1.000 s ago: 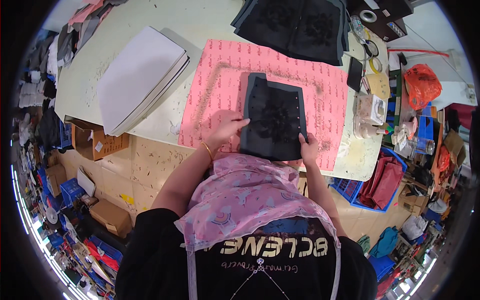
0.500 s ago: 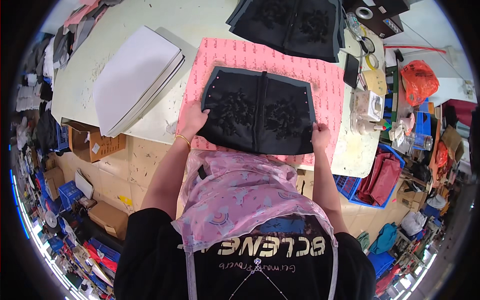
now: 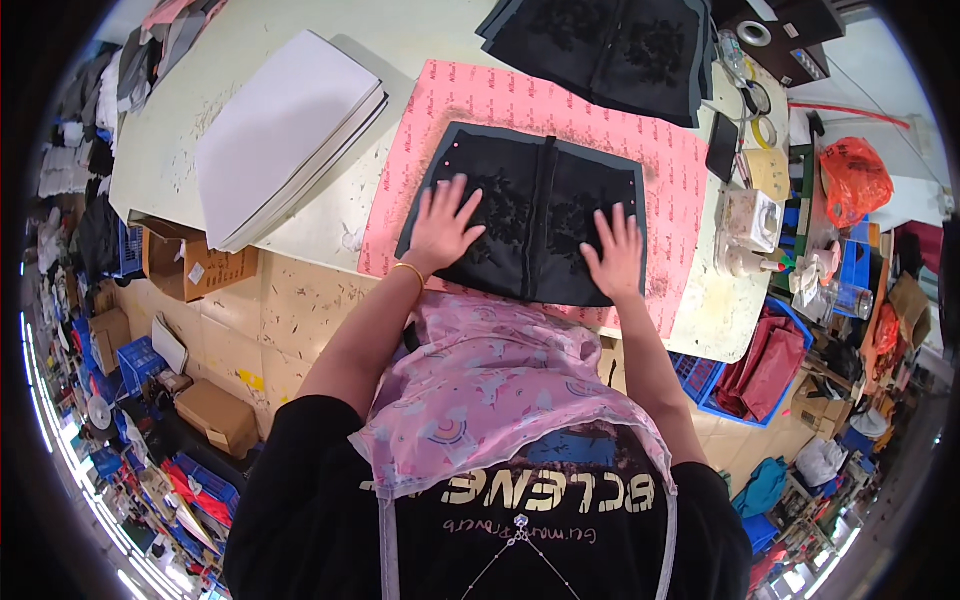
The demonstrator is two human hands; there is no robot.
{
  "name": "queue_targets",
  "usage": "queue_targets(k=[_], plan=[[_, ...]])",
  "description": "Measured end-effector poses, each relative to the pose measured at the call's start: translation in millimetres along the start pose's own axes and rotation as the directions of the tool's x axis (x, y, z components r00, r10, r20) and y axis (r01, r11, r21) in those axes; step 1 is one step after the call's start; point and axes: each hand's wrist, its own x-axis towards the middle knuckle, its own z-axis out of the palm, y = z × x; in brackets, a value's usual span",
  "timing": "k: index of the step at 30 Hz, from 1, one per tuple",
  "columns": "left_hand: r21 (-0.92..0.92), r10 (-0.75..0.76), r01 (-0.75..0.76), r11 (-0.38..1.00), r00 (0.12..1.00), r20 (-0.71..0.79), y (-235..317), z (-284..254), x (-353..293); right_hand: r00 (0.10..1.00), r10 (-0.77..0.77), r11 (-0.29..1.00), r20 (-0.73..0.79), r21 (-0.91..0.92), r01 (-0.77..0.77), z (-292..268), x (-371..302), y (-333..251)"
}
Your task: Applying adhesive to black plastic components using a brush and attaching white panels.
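Observation:
A black fabric panel (image 3: 510,225) with dark floral patterns, a raised centre strip and small pink dots near its upper corners lies on a grey-edged backing. Beneath it is a pink printed sheet (image 3: 670,200) on the table. My left hand (image 3: 445,222) rests flat on the panel's left part, its fingers spread. On the right part, my right hand (image 3: 617,250) lies palm down with fingers stretched out. Neither hand grips anything.
A stack of white sheets (image 3: 285,130) lies on the left of the table. More black panels (image 3: 610,55) are stacked at the far side. A phone (image 3: 722,145), tape rolls (image 3: 763,132) and a white container (image 3: 750,218) stand right. A blue crate (image 3: 700,385) holds dark red material.
Both hands have let go of the panel's side edges and moved inward onto its surface, fingers now spread. The whole view has shifted slightly.

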Motion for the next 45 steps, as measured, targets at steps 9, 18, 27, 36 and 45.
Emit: queue_targets(k=[9,18,27,36,45], plan=[[0.011,-0.037,0.037,0.999,0.999,0.022,-7,20,-1,0.985,-0.014,0.975,0.173,-0.215,0.052,-3,-17,-4],[-0.047,-0.506,0.508,0.860,0.861,0.043,-18,-2,-79,0.272,0.956,0.206,-0.113,0.916,-0.343,-131,-25,157],[-0.250,-0.864,0.859,0.447,0.487,0.126,-37,23,-121,0.415,0.869,-0.085,0.271,0.906,-0.414,-159,9,241],[-0.648,-0.649,0.174,-0.742,0.059,0.759,-4,-16,-74,0.437,0.865,0.000,0.248,0.870,-0.493,-194,30,229],[-0.631,-0.600,0.174,-0.756,0.203,0.774,-34,17,-131,0.378,0.908,0.282,-0.181,0.932,-0.230,-269,-25,220]])
